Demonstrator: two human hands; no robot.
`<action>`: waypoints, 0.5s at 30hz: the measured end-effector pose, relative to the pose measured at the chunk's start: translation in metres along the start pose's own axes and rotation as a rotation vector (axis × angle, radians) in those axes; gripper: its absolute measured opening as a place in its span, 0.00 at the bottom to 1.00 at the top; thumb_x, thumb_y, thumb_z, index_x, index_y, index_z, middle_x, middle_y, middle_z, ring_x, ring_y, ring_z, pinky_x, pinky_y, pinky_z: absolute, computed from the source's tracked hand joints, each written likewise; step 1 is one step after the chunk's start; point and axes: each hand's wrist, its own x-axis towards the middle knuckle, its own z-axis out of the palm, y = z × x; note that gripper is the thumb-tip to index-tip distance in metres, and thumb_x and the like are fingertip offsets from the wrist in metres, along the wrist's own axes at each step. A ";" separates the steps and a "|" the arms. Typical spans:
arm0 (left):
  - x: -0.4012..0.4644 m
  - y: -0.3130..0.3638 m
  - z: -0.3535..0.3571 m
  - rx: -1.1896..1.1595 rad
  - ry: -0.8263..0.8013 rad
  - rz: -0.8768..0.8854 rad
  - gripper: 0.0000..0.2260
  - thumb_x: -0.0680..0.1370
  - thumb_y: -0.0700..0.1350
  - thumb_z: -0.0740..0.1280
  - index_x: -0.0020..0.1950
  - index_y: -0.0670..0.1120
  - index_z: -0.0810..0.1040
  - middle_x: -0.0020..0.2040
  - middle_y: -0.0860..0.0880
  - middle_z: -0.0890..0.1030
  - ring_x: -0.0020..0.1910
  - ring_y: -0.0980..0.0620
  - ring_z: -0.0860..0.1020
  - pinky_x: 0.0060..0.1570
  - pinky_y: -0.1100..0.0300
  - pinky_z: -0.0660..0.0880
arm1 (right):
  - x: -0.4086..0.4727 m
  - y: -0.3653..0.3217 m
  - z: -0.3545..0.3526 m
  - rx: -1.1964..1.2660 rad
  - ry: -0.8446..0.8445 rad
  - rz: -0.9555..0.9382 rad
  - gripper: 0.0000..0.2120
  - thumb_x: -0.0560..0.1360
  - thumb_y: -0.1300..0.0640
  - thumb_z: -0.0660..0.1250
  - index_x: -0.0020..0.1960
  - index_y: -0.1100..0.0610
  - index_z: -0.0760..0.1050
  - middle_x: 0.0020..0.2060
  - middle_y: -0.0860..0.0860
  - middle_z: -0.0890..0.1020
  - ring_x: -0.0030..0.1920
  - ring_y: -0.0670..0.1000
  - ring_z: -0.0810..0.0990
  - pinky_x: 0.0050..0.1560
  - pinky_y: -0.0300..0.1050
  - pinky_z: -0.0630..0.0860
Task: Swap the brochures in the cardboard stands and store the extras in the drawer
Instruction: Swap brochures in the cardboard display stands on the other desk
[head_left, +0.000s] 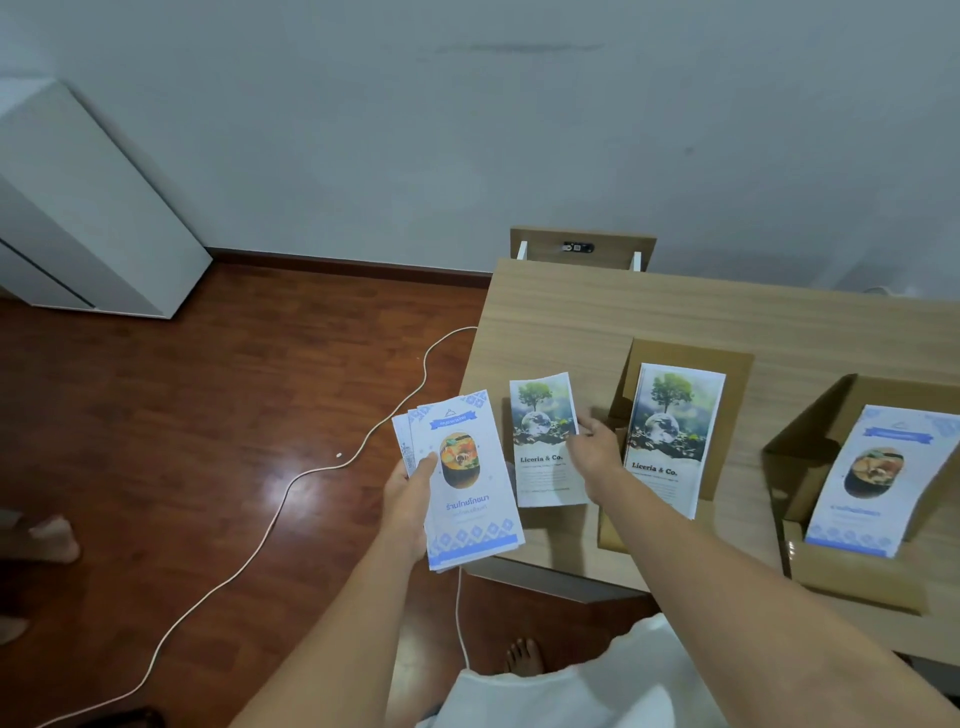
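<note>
My left hand (410, 488) grips a fanned stack of blue-and-white food brochures (470, 499), held over the table's left edge. My right hand (597, 447) pinches the right edge of a small stack of tree-and-globe "Liceria & Co." brochures (540, 441) lying on the wooden table (649, 312). To the right, a cardboard stand (691, 356) holds tree-and-globe brochures (672, 436). A second cardboard stand (810, 431) at the far right holds blue food brochures (878, 483).
A white cable (311, 467) snakes across the dark wood floor left of the table. A white cabinet (88, 218) stands at the far left. A small dark device (576, 247) sits on a wooden ledge behind the table. Someone's bare feet (47, 540) show at the left edge.
</note>
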 end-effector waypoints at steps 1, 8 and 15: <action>-0.001 -0.003 0.000 0.003 0.001 -0.005 0.05 0.84 0.43 0.68 0.59 0.49 0.81 0.53 0.45 0.87 0.49 0.42 0.86 0.49 0.47 0.82 | -0.001 0.003 0.002 -0.018 -0.002 0.013 0.24 0.81 0.67 0.59 0.76 0.57 0.67 0.59 0.58 0.80 0.47 0.55 0.81 0.43 0.46 0.77; -0.001 -0.013 0.009 0.017 -0.027 -0.015 0.03 0.84 0.43 0.69 0.55 0.50 0.82 0.47 0.48 0.88 0.44 0.45 0.87 0.42 0.51 0.83 | -0.010 0.008 0.002 -0.314 0.027 0.005 0.26 0.81 0.62 0.60 0.78 0.59 0.63 0.74 0.58 0.71 0.70 0.60 0.74 0.64 0.48 0.73; -0.007 -0.007 0.028 0.020 -0.084 -0.003 0.08 0.83 0.44 0.70 0.62 0.47 0.81 0.58 0.42 0.86 0.57 0.36 0.85 0.60 0.32 0.80 | -0.028 -0.009 -0.005 -0.167 -0.181 -0.108 0.18 0.82 0.49 0.64 0.64 0.60 0.79 0.56 0.57 0.86 0.52 0.53 0.85 0.55 0.48 0.80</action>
